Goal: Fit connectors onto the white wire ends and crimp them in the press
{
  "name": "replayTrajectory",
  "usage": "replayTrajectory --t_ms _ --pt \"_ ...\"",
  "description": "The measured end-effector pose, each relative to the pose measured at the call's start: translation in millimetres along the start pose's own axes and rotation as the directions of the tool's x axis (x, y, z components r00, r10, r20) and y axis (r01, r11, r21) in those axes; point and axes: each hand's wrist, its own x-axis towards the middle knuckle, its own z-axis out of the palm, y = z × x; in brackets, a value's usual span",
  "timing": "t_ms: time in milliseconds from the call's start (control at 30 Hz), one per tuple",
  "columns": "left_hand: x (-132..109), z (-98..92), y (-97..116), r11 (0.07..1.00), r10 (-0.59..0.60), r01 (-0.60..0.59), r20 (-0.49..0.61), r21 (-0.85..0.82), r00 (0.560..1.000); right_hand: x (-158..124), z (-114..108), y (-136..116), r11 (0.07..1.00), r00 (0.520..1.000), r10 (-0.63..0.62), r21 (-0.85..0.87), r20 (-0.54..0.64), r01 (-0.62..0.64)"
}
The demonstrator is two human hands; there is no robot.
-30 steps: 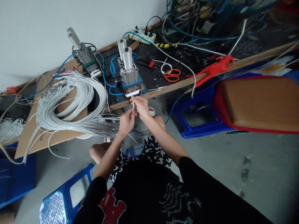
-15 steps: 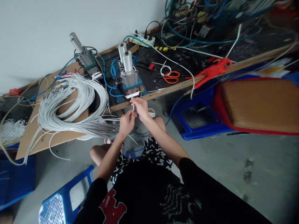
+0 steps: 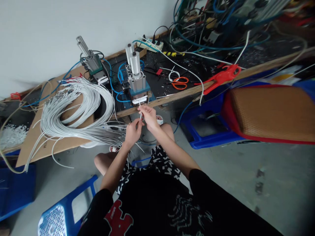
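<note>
1. White cable [image 3: 140, 116] at the centre of the frame, and both hands are on it, right in front of the nearer machine [image 3: 136, 82].
2. Left hand [image 3: 133, 132], lower of the two: fingers curled, thumb and forefinger pinching the cable from below.
3. Right hand [image 3: 148, 116], just above and to the right: fingertips closed on the cable's upper part, close under the white strip [image 3: 139, 100] on the machine's front. Whether the tip touches that strip, one cannot tell; it is too small.
4. Look left of centre: a big looped bundle of cables [image 3: 81, 131] sprawls over a cardboard sheet [image 3: 34, 146], loose ends trailing towards the left hand.
5. Behind the bundle, upper left, stands a second machine [image 3: 92, 64], with twin metal cylinders leaning left.
6. Upper middle, a power strip [image 3: 150, 45] sits against the wall side of the table [image 3: 169, 97], plugs in it.
7. Right of the nearer machine lie scissors [image 3: 180, 83] with orange handles; further right, a red cutter [image 3: 225, 77] rests across the wooden edge.
8. Right side of the frame: a brown seat pad [image 3: 275, 111] on a blue stool [image 3: 209, 139]. Lower left, another stool [image 3: 66, 205], also blue.
</note>
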Motion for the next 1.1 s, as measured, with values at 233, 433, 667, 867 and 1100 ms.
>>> replayTrajectory --t_ms 233,433,667,867,1100 --pt "-33.7 -22.0 -3.6 0.990 0.053 -0.046 0.053 -0.130 0.997 -54.4 -21.9 -1.5 0.978 0.984 -0.134 -0.141 0.119 0.151" --pt "-44.6 -46.5 34.2 0.948 0.002 -0.040 -0.121 -0.314 0.993 -99.0 -22.9 -4.5 0.949 0.945 -0.197 -0.192 0.261 0.251" --pt "-51.8 -50.4 44.1 0.898 -0.021 -0.086 -0.237 -0.431 0.971 -123.5 -14.4 -3.7 0.948 0.917 -0.212 -0.157 0.339 0.277" --pt "-55.4 -51.2 39.3 0.854 -0.112 -0.026 -0.231 -0.520 0.967 -128.5 -13.5 -0.4 0.950 0.911 -0.212 -0.145 0.354 0.277" --pt "-56.2 -49.8 35.3 0.852 -0.078 -0.101 -0.316 -0.514 0.946 -127.2 -8.1 -1.1 0.957 0.910 -0.208 -0.117 0.357 0.265"
